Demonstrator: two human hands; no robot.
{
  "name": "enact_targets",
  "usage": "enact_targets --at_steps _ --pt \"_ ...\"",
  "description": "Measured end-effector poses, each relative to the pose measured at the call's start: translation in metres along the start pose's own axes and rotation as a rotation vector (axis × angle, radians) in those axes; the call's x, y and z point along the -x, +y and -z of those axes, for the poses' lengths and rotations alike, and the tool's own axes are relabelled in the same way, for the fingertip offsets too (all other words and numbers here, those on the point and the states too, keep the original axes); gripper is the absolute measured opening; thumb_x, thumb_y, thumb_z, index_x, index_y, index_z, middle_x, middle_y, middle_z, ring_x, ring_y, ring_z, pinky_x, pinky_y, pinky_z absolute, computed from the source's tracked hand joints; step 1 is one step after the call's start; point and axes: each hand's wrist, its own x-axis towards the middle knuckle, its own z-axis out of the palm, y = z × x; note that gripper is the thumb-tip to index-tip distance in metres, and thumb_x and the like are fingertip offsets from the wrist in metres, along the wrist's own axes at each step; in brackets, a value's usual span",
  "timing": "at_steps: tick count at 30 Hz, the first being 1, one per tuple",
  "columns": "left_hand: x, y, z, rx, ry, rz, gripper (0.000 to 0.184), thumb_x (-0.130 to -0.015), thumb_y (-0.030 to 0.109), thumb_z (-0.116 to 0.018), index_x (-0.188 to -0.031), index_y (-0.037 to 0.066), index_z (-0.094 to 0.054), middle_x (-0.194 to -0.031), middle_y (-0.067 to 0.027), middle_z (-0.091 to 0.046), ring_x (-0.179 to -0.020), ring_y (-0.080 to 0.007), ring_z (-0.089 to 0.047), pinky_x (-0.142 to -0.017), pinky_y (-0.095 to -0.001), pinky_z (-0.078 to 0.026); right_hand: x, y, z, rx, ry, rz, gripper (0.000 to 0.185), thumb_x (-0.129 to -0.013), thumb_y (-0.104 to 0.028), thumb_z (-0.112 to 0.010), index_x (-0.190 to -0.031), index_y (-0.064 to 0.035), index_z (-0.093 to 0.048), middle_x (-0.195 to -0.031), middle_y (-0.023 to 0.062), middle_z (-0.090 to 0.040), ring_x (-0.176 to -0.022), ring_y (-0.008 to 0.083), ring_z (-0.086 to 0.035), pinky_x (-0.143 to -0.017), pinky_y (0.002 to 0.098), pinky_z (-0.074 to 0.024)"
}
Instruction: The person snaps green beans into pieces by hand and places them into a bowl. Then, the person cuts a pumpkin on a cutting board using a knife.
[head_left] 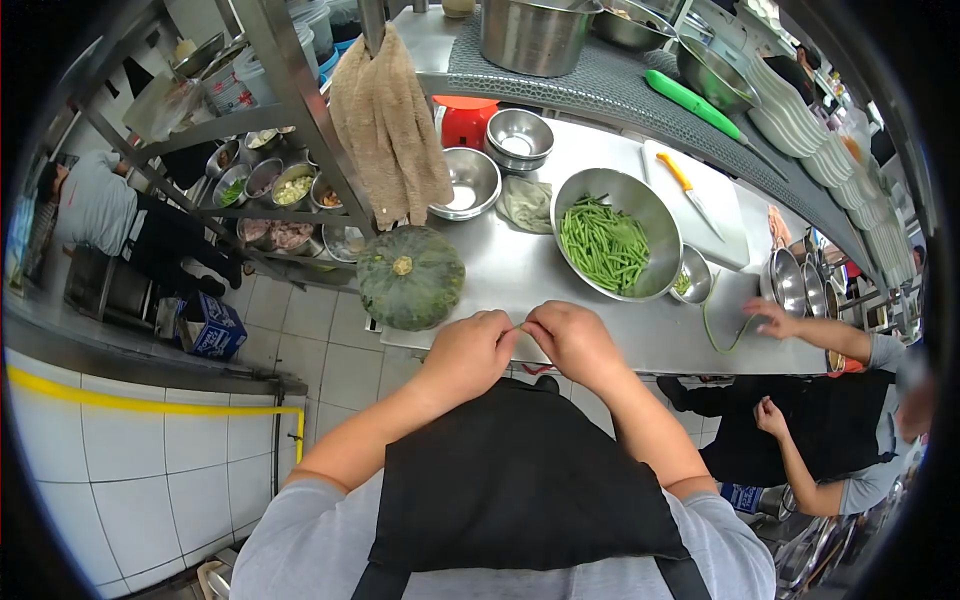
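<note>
My left hand (468, 350) and my right hand (572, 342) meet at the front edge of the steel counter, both closed in a pinch. A short bit of green bean (519, 328) shows between the fingertips; most of it is hidden by the fingers. Beyond my right hand, a large steel bowl (655, 215) holds many cut green beans (603, 243). Beside it sits a small steel bowl (697, 262) with green bits inside. A long green bean (708, 322) lies curved on the counter to the right. Left of my hands rests a whole green pumpkin (410, 280).
A yellow-handled knife (695, 200) lies on a white cutting board (735, 235). Empty steel bowls (520, 135) and a crumpled cloth (525, 204) stand behind. A towel (385, 130) hangs from the shelf post. At right, a co-worker's hand (772, 318) reaches over the counter.
</note>
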Motion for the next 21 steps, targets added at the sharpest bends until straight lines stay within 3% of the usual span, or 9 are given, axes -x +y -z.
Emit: enact_targets --at_steps 3,5,8,12,14,17,21 --pt "-0.003 -0.004 -0.008 0.020 0.115 0.016 0.017 -0.093 0.018 -0.063 -0.087 0.002 -0.063 -0.080 -0.0187 -0.065 -0.077 -0.0389 -0.063 -0.068 -0.0479 -0.048 0.000 0.000 -0.028 0.065 0.191 -0.082 0.014 -0.091 -0.012 -0.067 -0.086 0.0005 -0.063 -0.081 0.0151 -0.065 -0.074 0.0369 -0.062 -0.066 0.0438 -0.0493" --pt "-0.008 -0.006 -0.008 0.028 0.141 0.003 0.018 -0.093 0.018 -0.064 -0.086 0.001 -0.062 -0.078 -0.0192 -0.064 -0.075 -0.0392 -0.063 -0.067 -0.0480 -0.048 -0.002 -0.002 -0.041 -0.144 0.341 -0.242 0.016 -0.093 -0.015 -0.065 -0.087 0.0005 -0.063 -0.081 0.0193 -0.064 -0.073 0.0400 -0.061 -0.066 0.0452 -0.0496" --pt "-0.015 -0.008 -0.009 0.017 0.166 -0.018 0.017 -0.092 0.017 -0.064 -0.086 0.001 -0.062 -0.078 -0.0195 -0.064 -0.074 -0.0397 -0.062 -0.066 -0.0480 -0.048 -0.006 0.004 -0.046 -0.293 0.326 -0.410 0.015 -0.094 -0.014 -0.064 -0.088 0.0004 -0.063 -0.082 0.0198 -0.064 -0.074 0.0406 -0.061 -0.066 0.0448 -0.0495" --pt "-0.021 -0.008 -0.005 0.017 0.172 0.021 0.016 -0.092 0.017 -0.064 -0.087 0.002 -0.063 -0.080 -0.0190 -0.064 -0.076 -0.0405 -0.062 -0.068 -0.0480 -0.048 -0.009 0.003 -0.034 -0.097 0.386 -0.223 0.016 -0.093 -0.014 -0.064 -0.088 0.0006 -0.063 -0.083 0.0202 -0.064 -0.073 0.0407 -0.061 -0.066 0.0462 -0.0494" --pt "-0.022 -0.014 0.001 0.015 0.138 -0.012 0.016 -0.092 0.017 -0.064 -0.088 0.002 -0.063 -0.081 -0.0190 -0.064 -0.077 -0.0404 -0.062 -0.069 -0.0477 -0.048 -0.010 0.003 -0.018 -0.007 0.141 -0.129 0.017 -0.093 -0.015 -0.065 -0.087 0.0006 -0.062 -0.084 0.0209 -0.064 -0.073 0.0408 -0.062 -0.066 0.0476 -0.0496" --pt "-0.020 -0.014 0.000 0.016 0.073 -0.024 0.016 -0.092 0.017 -0.063 -0.088 0.002 -0.064 -0.082 -0.0191 -0.065 -0.080 -0.0401 -0.063 -0.071 -0.0473 -0.049 -0.011 0.001 -0.011 0.219 0.116 0.017 0.016 -0.091 -0.014 -0.065 -0.085 -0.0004 -0.062 -0.082 0.0193 -0.064 -0.070 0.0414 -0.060 -0.061 0.0458 -0.0487" --pt "-0.023 -0.012 -0.010 0.040 0.094 0.042 0.018 -0.093 0.019 -0.062 -0.088 0.002 -0.064 -0.084 -0.0194 -0.066 -0.083 -0.0401 -0.063 -0.072 -0.0473 -0.049 -0.016 0.018 -0.041 0.177 0.302 -0.103 0.017 -0.092 -0.014 -0.064 -0.084 0.0000 -0.062 -0.080 0.0180 -0.063 -0.066 0.0349 -0.061 -0.059 0.0419 -0.0498"
